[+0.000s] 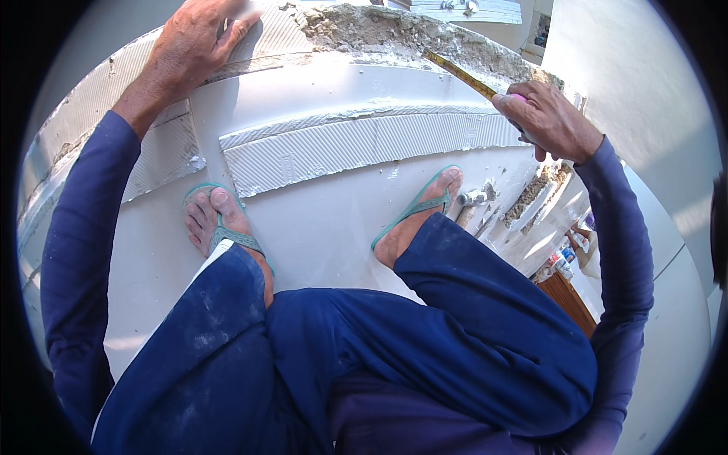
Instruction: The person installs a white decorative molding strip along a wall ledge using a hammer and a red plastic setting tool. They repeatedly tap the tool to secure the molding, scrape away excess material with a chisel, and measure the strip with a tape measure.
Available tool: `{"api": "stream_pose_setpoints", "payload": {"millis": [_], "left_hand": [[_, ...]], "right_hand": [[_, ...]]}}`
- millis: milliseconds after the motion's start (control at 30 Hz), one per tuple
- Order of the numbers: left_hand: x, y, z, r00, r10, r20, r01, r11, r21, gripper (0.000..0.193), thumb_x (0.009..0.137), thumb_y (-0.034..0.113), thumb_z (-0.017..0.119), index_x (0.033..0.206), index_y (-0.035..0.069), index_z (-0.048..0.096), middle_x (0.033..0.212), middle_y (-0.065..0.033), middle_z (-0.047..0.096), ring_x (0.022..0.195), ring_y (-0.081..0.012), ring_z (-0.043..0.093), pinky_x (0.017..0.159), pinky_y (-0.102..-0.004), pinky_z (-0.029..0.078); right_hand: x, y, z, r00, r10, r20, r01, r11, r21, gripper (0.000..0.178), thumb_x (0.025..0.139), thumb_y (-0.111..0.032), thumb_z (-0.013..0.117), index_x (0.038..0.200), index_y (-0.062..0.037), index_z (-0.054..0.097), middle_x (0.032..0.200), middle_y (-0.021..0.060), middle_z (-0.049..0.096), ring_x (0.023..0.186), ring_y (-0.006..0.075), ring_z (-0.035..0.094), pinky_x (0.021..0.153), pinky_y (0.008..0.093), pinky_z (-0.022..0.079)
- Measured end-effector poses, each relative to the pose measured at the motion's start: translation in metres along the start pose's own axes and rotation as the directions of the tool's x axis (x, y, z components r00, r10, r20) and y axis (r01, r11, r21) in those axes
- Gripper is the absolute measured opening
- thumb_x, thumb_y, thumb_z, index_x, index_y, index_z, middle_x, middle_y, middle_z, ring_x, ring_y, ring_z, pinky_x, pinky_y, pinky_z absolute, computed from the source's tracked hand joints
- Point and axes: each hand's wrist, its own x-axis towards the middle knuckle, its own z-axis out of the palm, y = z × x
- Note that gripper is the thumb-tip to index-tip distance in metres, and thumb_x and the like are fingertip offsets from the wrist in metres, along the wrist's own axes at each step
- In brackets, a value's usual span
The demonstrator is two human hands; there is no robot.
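Note:
My right hand [547,120] is closed around a tape measure, whose pinkish case shows only in part between the fingers. Its yellow blade [460,73] sticks out up and to the left, the tip over a crumbly mortar ledge [379,29]. At the upper left, my left hand [189,47] rests on a ridged tile strip [274,36] along that ledge. Its thumb stands apart from the fingers, which the picture's top edge partly cuts off. Between my hands and feet lies a long white strip of ridged tile [364,145] with mortar along its far edge.
Another ridged tile piece [161,155] lies left of the long strip. My sandalled feet stand on the pale floor [318,227]. By the right foot are a hammer-like tool [474,197] and a mortar-caked piece [535,199]. A pale wall [629,83] rises at the right.

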Motion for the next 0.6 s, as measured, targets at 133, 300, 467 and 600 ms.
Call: {"api": "stream_pose_setpoints", "payload": {"millis": [133,300,467,600], "left_hand": [[0.003,-0.005,0.002,1.0,0.006,0.024,-0.006,1.0,-0.008,0.027,0.102,0.027,0.06,0.102,0.0,0.061,0.095,-0.0172,0.061,0.094,-0.0321,0.06,0.087,-0.0448,0.048],[0.0,-0.004,0.002,1.0,-0.016,0.019,0.016,1.0,-0.004,0.027,0.102,0.027,0.06,0.102,0.0,0.061,0.096,-0.0174,0.061,0.096,-0.0321,0.06,0.089,-0.045,0.048],[0.002,-0.016,0.015,0.999,0.035,-0.033,-0.034,0.999,0.025,0.03,0.104,0.031,0.06,0.115,0.003,0.062,0.109,-0.016,0.062,0.104,-0.0313,0.062,0.096,-0.0443,0.05],[-0.004,-0.055,0.05,0.985,0.109,-0.131,-0.1,0.992,0.074,0.044,0.107,0.037,0.059,0.138,0.007,0.062,0.135,-0.0139,0.065,0.12,-0.03,0.064,0.107,-0.0426,0.052]], "right_hand": [[0.004,0.003,0.001,0.937,-0.338,-0.091,0.314,0.927,-0.205,0.058,0.11,-0.048,0.035,0.106,-0.0004,0.068,0.071,0.01,0.054,0.049,0.022,0.068,0.036,0.0318,0.058],[0.003,-0.006,-0.005,0.982,-0.181,-0.047,0.176,0.98,-0.09,0.057,0.11,-0.048,0.036,0.103,-0.0002,0.067,0.071,0.0106,0.054,0.051,0.0225,0.07,0.035,0.0312,0.058],[-0.003,-0.005,-0.005,0.995,0.09,0.032,-0.092,0.991,0.095,0.068,0.105,-0.055,0.042,0.091,0.0084,0.065,0.062,0.007,0.053,0.05,0.0237,0.071,0.036,0.0298,0.059],[-0.001,-0.016,-0.011,0.994,0.101,0.045,-0.106,0.986,0.13,0.072,0.103,-0.057,0.044,0.087,0.0096,0.064,0.059,0.0073,0.053,0.049,0.0246,0.07,0.036,0.0302,0.057]]}}
